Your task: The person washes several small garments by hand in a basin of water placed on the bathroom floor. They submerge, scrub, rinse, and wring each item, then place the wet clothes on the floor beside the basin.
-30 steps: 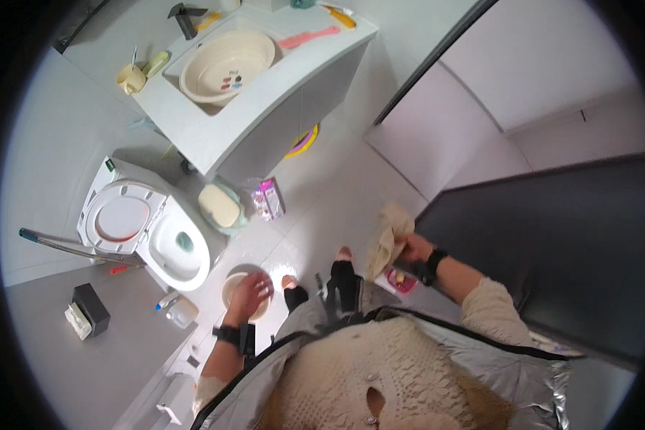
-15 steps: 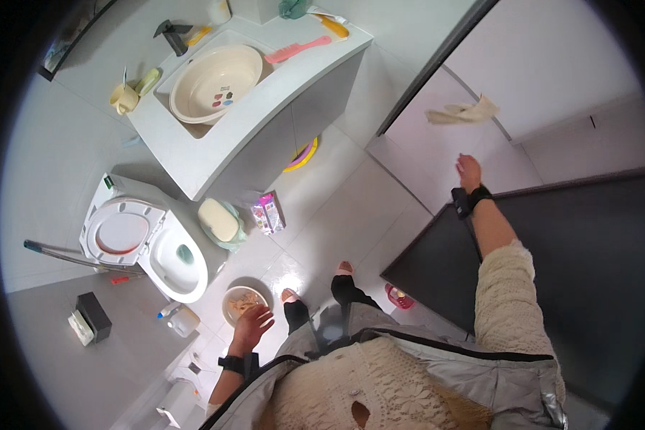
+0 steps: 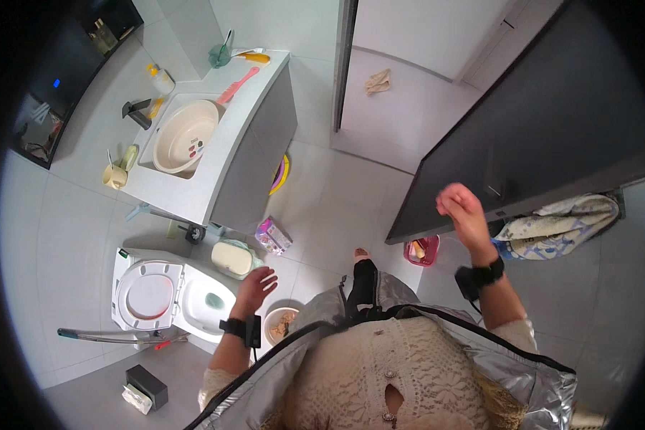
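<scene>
My left hand point(image 3: 256, 288) hangs in the air with its fingers apart, holding nothing. Below it stands a round basin point(image 3: 281, 326) with peach-coloured and dark items inside, partly hidden by my jacket. In front of the dark door point(image 3: 523, 129), my right hand point(image 3: 464, 209) is raised with its fingers curled together, and nothing shows in it. A crumpled beige cloth point(image 3: 378, 82) lies on the floor beyond the doorway, well away from both hands. Both wrists wear black bands with small devices.
At the left, a toilet point(image 3: 197, 299) has its lid up. A washbasin counter point(image 3: 226, 136) carries a beige bowl point(image 3: 186, 136) and a pink brush point(image 3: 237, 86). A purple package point(image 3: 273, 236) and a red basket point(image 3: 421, 250) sit on the floor. Towels point(image 3: 562, 228) hang behind the door.
The beige cloth was in the air beyond my right hand and now lies on the floor past the doorway. My right hand has drawn back and its fingers have curled. My view has turned.
</scene>
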A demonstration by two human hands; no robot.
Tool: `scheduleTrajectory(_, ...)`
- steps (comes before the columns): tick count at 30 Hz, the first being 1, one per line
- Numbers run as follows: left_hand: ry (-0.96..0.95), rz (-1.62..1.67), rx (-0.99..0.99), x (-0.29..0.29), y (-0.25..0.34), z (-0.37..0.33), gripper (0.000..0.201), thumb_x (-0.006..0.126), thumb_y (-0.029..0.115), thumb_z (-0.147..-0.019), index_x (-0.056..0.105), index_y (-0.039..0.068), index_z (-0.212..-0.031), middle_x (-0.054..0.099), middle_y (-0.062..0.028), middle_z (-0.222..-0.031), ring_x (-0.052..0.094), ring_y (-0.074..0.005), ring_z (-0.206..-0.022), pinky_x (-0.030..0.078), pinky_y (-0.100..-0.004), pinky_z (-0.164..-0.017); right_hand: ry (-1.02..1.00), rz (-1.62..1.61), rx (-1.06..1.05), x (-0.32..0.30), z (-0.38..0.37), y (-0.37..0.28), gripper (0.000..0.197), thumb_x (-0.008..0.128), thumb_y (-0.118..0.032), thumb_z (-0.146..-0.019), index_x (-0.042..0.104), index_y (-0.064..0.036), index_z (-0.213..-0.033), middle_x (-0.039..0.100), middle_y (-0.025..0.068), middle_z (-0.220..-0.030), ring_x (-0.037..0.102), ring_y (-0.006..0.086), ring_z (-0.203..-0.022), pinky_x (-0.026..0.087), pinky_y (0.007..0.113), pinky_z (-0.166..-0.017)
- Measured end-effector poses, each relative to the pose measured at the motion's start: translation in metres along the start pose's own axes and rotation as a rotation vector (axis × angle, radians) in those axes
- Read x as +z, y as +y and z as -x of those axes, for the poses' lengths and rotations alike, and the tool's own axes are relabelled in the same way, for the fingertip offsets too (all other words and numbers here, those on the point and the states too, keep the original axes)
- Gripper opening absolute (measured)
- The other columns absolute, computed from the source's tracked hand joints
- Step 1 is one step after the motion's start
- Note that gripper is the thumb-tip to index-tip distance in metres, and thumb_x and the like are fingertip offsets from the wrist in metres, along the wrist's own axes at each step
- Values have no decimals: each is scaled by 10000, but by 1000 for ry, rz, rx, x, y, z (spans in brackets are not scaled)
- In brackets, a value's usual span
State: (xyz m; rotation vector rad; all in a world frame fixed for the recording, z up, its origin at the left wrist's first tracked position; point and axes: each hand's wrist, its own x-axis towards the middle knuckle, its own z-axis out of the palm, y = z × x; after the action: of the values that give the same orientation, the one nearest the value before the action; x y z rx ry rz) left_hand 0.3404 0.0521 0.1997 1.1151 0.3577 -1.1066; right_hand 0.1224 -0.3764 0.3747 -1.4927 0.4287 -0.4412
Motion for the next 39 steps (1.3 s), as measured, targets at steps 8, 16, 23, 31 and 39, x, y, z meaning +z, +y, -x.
scheduleTrajectory(8,-103,-34,95,-8,16,23,220,476,210,-884,514,49,-1029,554,-77,-1031,533,-239,-977,426,-373,-891,686,209,-190,-73,94,2,200,572,-38,-826,512,-89,-1010,538,-11,-992,511,67,-755,413,200,-633)
scheduleTrajectory(16,36,118,146,-59,-6,62,181,465,184,-881,509,48,-993,574,-68,-976,550,-227,-925,434,-373,-856,618,1216,-125,-129,31,48,581,613,-86,-763,384,-44,-1295,349,184,-1334,437,285,-1145,347,358,-966)
scheduleTrajectory(23,203,274,179,-101,-44,105,192,488,185,-860,493,41,-986,566,-66,-931,558,-215,-859,448,-368,-817,558,1396,-148,-120,2,51,452,601,-246,-809,488,-56,-1203,441,150,-1281,364,303,-1213,288,387,-989)
scheduleTrajectory(31,330,320,253,-107,-77,111,170,451,152,-885,515,34,-989,566,-67,-930,560,-192,-830,464,-318,-757,358,1622,-44,-89,-73,28,496,607,-388,-790,512,-81,-1168,447,155,-1266,387,298,-1193,261,496,-970)
scheduleTrajectory(39,452,514,324,-97,-136,138,190,456,157,-888,509,9,-994,565,-95,-931,563,-203,-815,477,-316,-748,5,1594,-123,-73,-181,20,635,592,-221,-812,289,-220,-1369,480,140,-1251,463,309,-1146,269,509,-971)
